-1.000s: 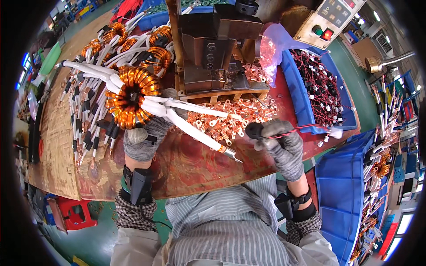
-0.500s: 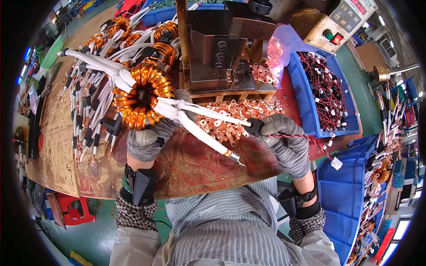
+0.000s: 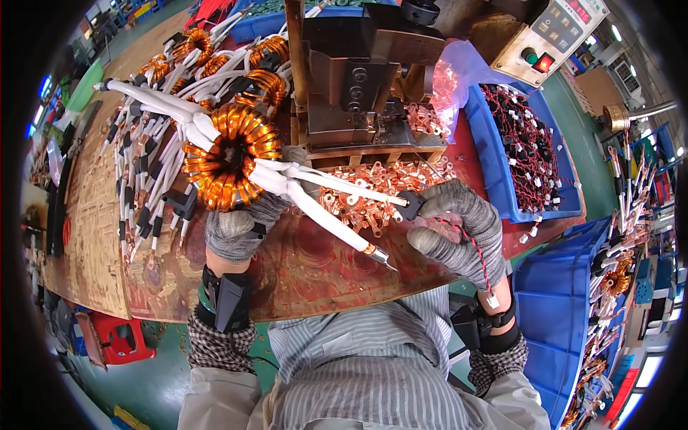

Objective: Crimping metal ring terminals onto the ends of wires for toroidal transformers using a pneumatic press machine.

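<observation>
My left hand [image 3: 240, 228], in a grey knit glove, grips a copper-wound toroidal coil [image 3: 233, 159] from below; most of its fingers are hidden behind it. White-sleeved leads leave the coil on both sides, and the thicker right-hand lead [image 3: 326, 215] ends in a bare metallic tip. Around the thinner lead's end sits a small black sensor block [image 3: 410, 206]. My right hand [image 3: 466, 229], also gloved, has its fingertips against this block, thumb spread well below. A twisted red-black wire [image 3: 480, 258] crosses the palm, and its white connector [image 3: 491, 302] hangs by my wrist.
Copper lugs [image 3: 373, 193] lie heaped below a dark press [image 3: 358, 79]. At right, a blue bin [image 3: 502, 179] holds wired black parts, with a control box [image 3: 548, 43] behind. More coils [image 3: 261, 89] and white leads cover the table's left.
My right thumb has moved down, away from the black block. The twisted wire and connector have swung from the right of my hand to hang toward my wrist. My left hand stays put.
</observation>
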`<state>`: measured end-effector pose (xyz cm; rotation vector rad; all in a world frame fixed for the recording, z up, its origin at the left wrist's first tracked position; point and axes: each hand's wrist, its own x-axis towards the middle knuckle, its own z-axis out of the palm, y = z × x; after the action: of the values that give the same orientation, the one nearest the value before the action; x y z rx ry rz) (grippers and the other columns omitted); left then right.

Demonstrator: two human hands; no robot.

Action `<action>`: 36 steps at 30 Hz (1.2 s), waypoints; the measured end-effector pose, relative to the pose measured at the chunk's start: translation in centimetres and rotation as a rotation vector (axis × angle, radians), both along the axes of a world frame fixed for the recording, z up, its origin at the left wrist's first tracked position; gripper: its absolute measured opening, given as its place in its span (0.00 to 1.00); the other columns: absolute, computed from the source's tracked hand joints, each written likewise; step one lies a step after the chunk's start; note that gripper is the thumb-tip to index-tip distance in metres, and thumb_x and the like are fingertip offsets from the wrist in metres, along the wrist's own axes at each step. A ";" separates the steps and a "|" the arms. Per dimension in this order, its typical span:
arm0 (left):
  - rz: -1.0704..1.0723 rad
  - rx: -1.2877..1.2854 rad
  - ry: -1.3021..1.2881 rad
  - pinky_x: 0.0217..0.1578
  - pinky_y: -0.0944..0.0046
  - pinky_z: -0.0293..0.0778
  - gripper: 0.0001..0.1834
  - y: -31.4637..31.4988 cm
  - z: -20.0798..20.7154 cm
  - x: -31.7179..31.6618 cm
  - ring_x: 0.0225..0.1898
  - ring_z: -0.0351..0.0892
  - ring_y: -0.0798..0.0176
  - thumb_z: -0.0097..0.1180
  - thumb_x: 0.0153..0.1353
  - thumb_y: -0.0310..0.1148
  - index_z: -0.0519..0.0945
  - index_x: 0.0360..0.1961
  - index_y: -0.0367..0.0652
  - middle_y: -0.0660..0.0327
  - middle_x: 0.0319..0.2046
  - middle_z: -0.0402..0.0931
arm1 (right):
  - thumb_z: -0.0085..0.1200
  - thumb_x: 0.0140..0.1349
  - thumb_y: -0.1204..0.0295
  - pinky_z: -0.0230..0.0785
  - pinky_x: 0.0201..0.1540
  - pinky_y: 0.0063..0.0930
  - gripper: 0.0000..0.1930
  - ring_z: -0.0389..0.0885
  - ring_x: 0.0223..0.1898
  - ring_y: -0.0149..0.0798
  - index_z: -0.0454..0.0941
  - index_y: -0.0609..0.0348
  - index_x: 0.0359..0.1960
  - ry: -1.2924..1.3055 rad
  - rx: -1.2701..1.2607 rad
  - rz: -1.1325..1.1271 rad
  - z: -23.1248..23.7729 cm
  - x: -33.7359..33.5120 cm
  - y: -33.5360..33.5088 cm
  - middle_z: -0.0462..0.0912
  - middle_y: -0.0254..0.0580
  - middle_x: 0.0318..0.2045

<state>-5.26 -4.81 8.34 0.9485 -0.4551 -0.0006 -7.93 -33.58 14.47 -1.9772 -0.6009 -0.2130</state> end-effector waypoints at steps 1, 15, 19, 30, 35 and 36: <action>0.039 -0.038 0.206 0.54 0.55 0.65 0.37 -0.1 0.3 -0.3 0.53 0.65 0.53 0.55 0.49 0.43 0.58 0.56 0.35 0.49 0.53 0.62 | 0.66 0.39 0.71 0.69 0.38 0.29 0.14 0.77 0.33 0.37 0.76 0.56 0.29 0.001 0.000 0.001 0.0 0.0 0.0 0.78 0.37 0.29; 0.081 0.257 0.253 0.58 0.51 0.58 0.53 0.6 -0.2 0.1 0.57 0.60 0.49 0.69 0.34 0.48 0.55 0.58 0.36 0.47 0.56 0.58 | 0.65 0.39 0.73 0.69 0.38 0.30 0.12 0.77 0.33 0.40 0.76 0.55 0.27 -0.152 -0.120 -0.001 0.7 0.3 0.1 0.78 0.36 0.28; 0.264 0.545 0.175 0.58 0.50 0.58 0.53 0.5 -0.7 0.0 0.57 0.60 0.48 0.68 0.35 0.50 0.55 0.58 0.35 0.47 0.56 0.58 | 0.65 0.39 0.73 0.69 0.37 0.29 0.12 0.77 0.32 0.40 0.76 0.55 0.28 -0.214 -0.139 -0.005 0.8 0.2 0.5 0.78 0.36 0.28; 0.296 0.541 0.214 0.58 0.51 0.56 0.52 2.6 -4.5 -0.5 0.56 0.60 0.49 0.61 0.40 0.57 0.53 0.59 0.34 0.48 0.57 0.57 | 0.64 0.41 0.66 0.68 0.40 0.31 0.18 0.75 0.36 0.42 0.77 0.54 0.37 -0.274 -0.296 -0.114 2.1 1.4 1.8 0.78 0.38 0.32; 0.336 0.484 0.273 0.58 0.53 0.57 0.54 2.0 -3.3 -1.1 0.56 0.61 0.50 0.65 0.37 0.55 0.54 0.58 0.33 0.48 0.56 0.57 | 0.64 0.41 0.68 0.66 0.41 0.32 0.18 0.75 0.35 0.41 0.77 0.55 0.37 -0.165 -0.165 0.002 1.8 1.3 1.4 0.79 0.37 0.30; 0.431 0.927 -0.014 0.55 0.57 0.60 0.36 1.9 -2.4 -1.4 0.54 0.64 0.54 0.56 0.47 0.42 0.61 0.55 0.37 0.53 0.53 0.63 | 0.65 0.40 0.70 0.65 0.41 0.33 0.17 0.75 0.34 0.40 0.77 0.55 0.34 -0.114 -0.157 -0.031 2.1 1.0 1.6 0.79 0.36 0.29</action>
<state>-6.67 -2.88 5.96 1.9467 -0.2409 0.2007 -6.97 -31.96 16.53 -2.1371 -0.6784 -0.3073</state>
